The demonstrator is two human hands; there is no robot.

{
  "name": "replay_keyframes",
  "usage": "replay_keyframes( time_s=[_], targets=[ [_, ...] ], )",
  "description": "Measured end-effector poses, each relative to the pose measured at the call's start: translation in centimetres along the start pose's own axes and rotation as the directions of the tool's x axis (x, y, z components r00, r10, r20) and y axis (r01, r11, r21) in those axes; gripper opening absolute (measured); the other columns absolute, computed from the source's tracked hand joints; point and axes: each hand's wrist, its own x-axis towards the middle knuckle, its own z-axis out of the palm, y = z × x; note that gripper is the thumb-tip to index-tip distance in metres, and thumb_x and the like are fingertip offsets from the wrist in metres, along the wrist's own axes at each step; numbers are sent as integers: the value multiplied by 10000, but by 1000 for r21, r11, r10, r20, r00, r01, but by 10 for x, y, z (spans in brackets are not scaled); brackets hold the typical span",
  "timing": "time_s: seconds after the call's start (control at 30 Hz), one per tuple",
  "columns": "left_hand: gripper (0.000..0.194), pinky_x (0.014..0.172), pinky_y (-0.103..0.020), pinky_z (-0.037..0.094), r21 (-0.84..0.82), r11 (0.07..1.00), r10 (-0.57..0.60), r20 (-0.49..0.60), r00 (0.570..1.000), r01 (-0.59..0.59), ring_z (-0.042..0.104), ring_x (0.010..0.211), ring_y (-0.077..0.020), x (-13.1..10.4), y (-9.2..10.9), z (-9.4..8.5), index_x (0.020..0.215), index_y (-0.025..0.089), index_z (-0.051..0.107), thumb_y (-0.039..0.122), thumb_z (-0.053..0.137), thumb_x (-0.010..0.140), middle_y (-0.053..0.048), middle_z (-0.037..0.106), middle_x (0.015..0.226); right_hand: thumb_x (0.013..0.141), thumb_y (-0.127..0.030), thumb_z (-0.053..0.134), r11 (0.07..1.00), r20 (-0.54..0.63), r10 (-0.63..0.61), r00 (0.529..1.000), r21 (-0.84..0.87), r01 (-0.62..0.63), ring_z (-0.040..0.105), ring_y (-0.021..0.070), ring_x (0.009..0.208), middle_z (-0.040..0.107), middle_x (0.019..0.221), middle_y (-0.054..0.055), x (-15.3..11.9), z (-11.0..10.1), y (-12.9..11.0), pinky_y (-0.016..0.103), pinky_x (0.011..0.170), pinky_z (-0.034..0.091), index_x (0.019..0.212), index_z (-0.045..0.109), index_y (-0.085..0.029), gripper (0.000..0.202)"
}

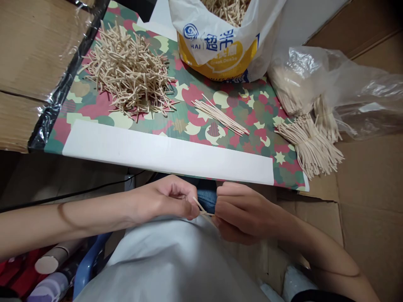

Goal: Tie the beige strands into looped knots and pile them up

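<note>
Between my hands, just below the table's front edge, is a thin pale stick (204, 212) that looks bent or crossed over itself. My left hand (176, 199) is closed, pinching one part of it between thumb and fingers. Curled around the other end is my right hand (241, 214), its fingers hiding much of what they grip. On the patterned table cover (176, 126) lies a small row of straight sticks (222, 117). Farther left is a heap of bent or knotted sticks (130, 73).
A white strip (170, 153) runs along the table's front edge. At the back stands a plastic shopping bag (217, 46) holding more sticks. Tied bundles of sticks (311, 144) lie at the right edge beside a clear plastic bag (355, 92). Cardboard (371, 188) borders the right side.
</note>
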Motion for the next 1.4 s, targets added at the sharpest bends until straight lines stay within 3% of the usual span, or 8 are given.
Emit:
replay_keyframes(
  time_s=[0.3, 0.47, 0.57, 0.67, 0.8, 0.97, 1.23, 1.4],
  targets=[
    [164, 497, -187, 278, -38, 999, 8, 28, 1000, -7, 365, 513, -48, -3, -6, 2, 587, 110, 539, 154, 647, 701, 38, 482, 546, 800, -71, 427, 995, -134, -49, 990, 82, 60, 221, 128, 524, 308, 544, -45, -3, 6, -2, 297, 515, 222, 638, 345, -216, 231],
    [185, 497, -190, 309, 367, 902, 241, 5, 971, -226, 387, 532, -65, 0, -8, -4, 634, 123, 572, 237, 616, 773, 31, 468, 575, 846, -116, 369, 974, -42, 79, 996, 214, -69, 315, 130, 543, 396, 556, -32, -2, 8, 4, 281, 529, 258, 667, 387, -208, 203],
    [122, 568, -202, 378, 681, 593, 543, 56, 838, -430, 477, 604, -92, 0, -5, -5, 718, 137, 633, 193, 576, 810, 1, 552, 633, 888, -180, 374, 927, -2, 192, 981, 328, -181, 399, 123, 590, 479, 609, -16, -2, 6, 10, 268, 586, 307, 723, 459, -190, 186],
    [98, 617, -226, 408, 818, 282, 700, 182, 690, -501, 506, 660, -117, 0, -1, -6, 812, 157, 646, 170, 551, 832, -26, 598, 682, 895, -200, 397, 928, -39, 244, 969, 298, -222, 426, 125, 621, 513, 623, -14, -3, 1, 14, 281, 633, 309, 760, 516, -181, 181],
    [216, 666, -285, 426, 891, 35, 768, 265, 582, -452, 517, 742, -164, 1, 1, -10, 969, 152, 605, 268, 620, 787, -75, 621, 811, 880, -229, 439, 967, -103, 254, 962, 64, -248, 441, 153, 673, 549, 651, 10, -4, -6, 15, 307, 639, 292, 752, 553, -175, 180],
    [138, 624, -302, 378, 922, -246, 846, 354, 399, -298, 494, 660, -150, 1, 4, -12, 870, 183, 599, 234, 645, 750, -30, 605, 728, 866, -205, 480, 967, -147, 223, 964, -94, -238, 450, 165, 694, 566, 647, 16, -3, -11, 13, 318, 640, 295, 743, 562, -175, 151],
    [174, 605, -304, 374, 879, -412, 849, 466, 249, -241, 503, 620, -134, 8, 3, -17, 894, 214, 609, 166, 654, 732, 5, 621, 684, 881, -224, 489, 944, -248, 255, 935, 272, -185, 490, 148, 708, 592, 737, 20, -5, -13, 23, 307, 685, 384, 858, 522, -184, 56],
    [214, 618, -304, 386, 870, -454, 858, 485, 170, -193, 519, 603, -133, 13, -2, -23, 901, 262, 629, 145, 661, 725, 16, 622, 654, 954, -391, 350, 688, 60, 422, 905, 629, -362, 528, 150, 800, 594, 784, 32, -4, -14, 31, 296, 731, 429, 896, 564, -175, 310]
  ],
)
